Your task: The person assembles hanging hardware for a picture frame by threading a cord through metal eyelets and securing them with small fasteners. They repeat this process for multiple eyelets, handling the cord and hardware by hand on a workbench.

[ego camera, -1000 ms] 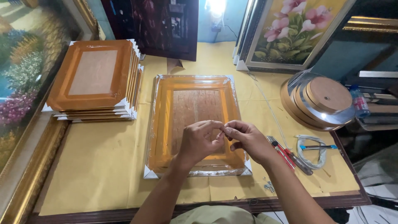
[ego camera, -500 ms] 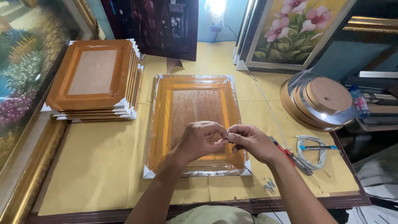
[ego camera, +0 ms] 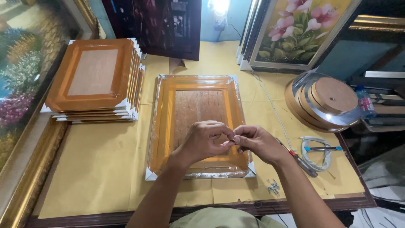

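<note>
Both hands have drifted slightly lower over the wrapped frame [ego camera: 198, 126], left hand [ego camera: 204, 141] and right hand [ego camera: 255, 141] pinched fingertip to fingertip on something too small to tell, screwdriver [ego camera: 300, 159] just right of it.

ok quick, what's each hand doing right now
Left hand: fingers pinched shut on something too small to tell, over the wrapped frame.
Right hand: pinched shut at the same spot.

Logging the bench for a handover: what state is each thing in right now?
Wrapped frame: flat, back up, under both hands.
Left hand: pinching something tiny.
Right hand: pinching too, fingertips meeting the left.
Frame stack: piled, untouched.
Screwdriver: lying loose.
</note>
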